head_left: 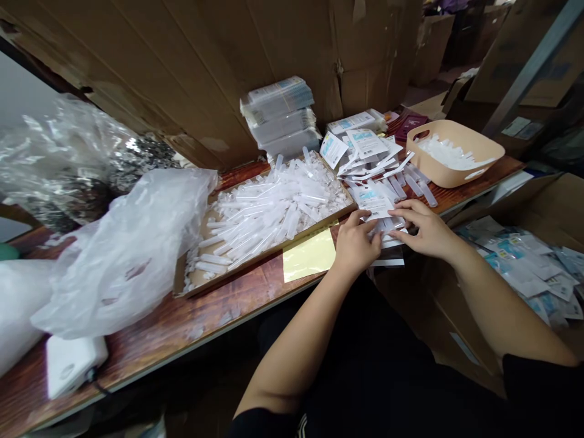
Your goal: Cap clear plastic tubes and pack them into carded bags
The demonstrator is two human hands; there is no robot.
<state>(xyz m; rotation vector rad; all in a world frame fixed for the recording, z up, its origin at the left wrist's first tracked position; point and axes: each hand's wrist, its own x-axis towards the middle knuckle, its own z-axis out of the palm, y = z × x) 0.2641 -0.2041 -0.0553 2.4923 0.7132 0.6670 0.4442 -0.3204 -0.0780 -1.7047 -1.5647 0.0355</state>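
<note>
Both hands at the desk's [159, 328] near edge, backs up, fingers bent. My left hand [356, 246] had its fingertips at the left side of a packet [376, 205], a printed card with clear plastic below. My right hand [426, 231] met it from the right, thumb and forefinger parted; could not tell whether either hand was pinching it. Packet lay between them, at the desk's near edge.

Yellow sheet [310, 254] just left of my left hand, flat, beside the tray [264, 253]. White device [73, 368] with a dark cable at the near edge, far left. Box [556, 210] to my right, below desk height, with filled packets [533, 274] in a loose heap.

Tray heaped with translucent tubes [274, 207], lying every which way. Crumpled plastic bag [137, 243] against its left end.

Beyond my right hand: loose tubes [413, 185], then a pile of cards [365, 149]. Beige bin [438, 173] right of these, white pieces inside. Banded stacks [280, 118] behind the tray; cardboard [205, 61] upright behind everything.
</note>
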